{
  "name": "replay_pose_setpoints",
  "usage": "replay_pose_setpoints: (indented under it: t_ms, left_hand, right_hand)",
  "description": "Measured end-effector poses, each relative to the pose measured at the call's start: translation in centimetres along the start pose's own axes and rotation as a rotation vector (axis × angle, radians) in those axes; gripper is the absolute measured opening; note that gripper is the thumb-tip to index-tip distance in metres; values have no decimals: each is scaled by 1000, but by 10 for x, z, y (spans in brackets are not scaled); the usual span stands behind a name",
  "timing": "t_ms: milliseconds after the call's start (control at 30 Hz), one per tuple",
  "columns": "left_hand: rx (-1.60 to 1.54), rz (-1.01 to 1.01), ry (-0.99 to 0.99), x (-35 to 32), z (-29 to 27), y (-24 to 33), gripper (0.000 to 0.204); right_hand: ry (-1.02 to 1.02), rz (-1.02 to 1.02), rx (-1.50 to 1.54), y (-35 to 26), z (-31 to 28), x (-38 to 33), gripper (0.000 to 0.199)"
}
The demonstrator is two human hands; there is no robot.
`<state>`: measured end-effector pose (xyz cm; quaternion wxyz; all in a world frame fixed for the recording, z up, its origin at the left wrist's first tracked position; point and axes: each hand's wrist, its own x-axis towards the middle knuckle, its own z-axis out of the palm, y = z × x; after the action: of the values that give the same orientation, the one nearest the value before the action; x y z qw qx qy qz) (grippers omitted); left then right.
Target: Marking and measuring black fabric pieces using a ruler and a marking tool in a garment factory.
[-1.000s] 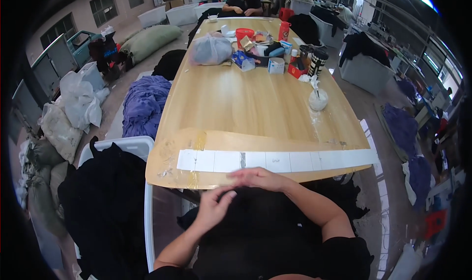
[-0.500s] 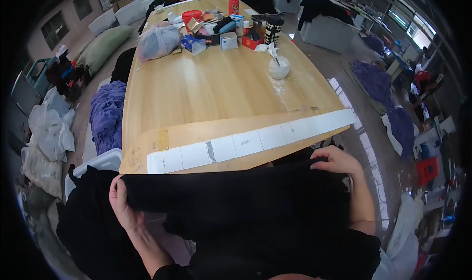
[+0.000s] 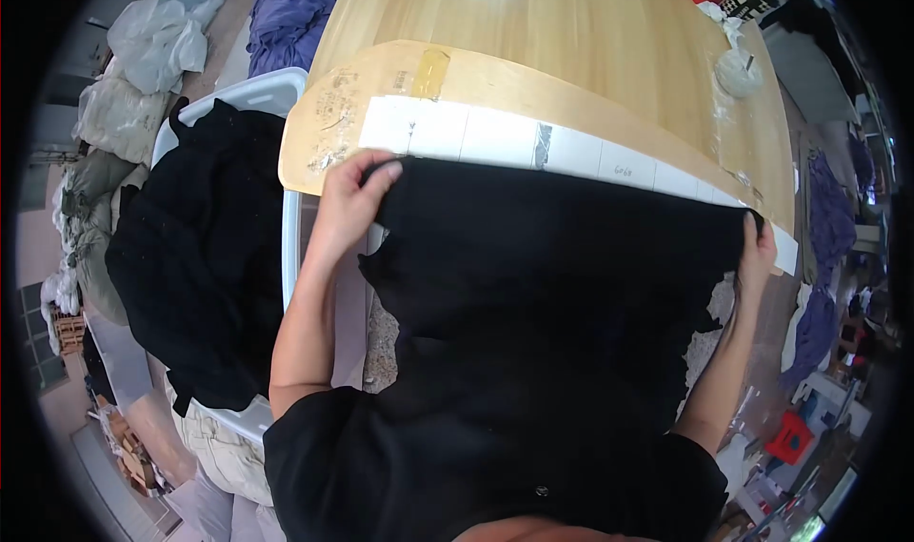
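A black cloth [image 3: 562,228] is stretched between my two hands, its far edge nearly straight. That edge lies along a white paper strip [image 3: 495,135] divided by lines and fixed to a tan board [image 3: 333,104] at the table's near end. My left hand [image 3: 354,199] pinches the cloth's left corner, thumb on top. At the far right corner my right hand [image 3: 755,252] is closed on the cloth near the strip's right end. The lower part of the cloth hangs toward me and merges with my black shirt, so its near edge cannot be made out.
On the left stands a white tub [image 3: 297,85] heaped with black fabric [image 3: 205,247]. Beyond it are purple cloth [image 3: 295,19] and plastic bags [image 3: 162,28]. A small tub with white paste [image 3: 738,71] sits on the wooden table [image 3: 590,57]. A red stool [image 3: 788,437] is at right.
My view has tipped down and turned left. My hands have brought the cloth's edge forward from the table's near edge onto the strip, and the right hand has drawn its corner out straight.
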<state>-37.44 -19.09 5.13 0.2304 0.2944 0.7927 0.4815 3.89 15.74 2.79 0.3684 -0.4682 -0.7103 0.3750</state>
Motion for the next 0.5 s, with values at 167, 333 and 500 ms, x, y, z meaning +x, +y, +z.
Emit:
replay_pose_setpoints:
  t_ms: [167,333,500]
  left_hand:
    - [-98,-25,91,61,1,-24,14]
    - [-73,-133,75,71,2,-47,13]
    - [545,-26,56,80,27,-15,25]
  right_hand:
    - [-56,-88,-335,12,50,15,21]
    - [-111,-117,-379,9,66,17,19]
    - [-78,-137,-425,17,48,13,19]
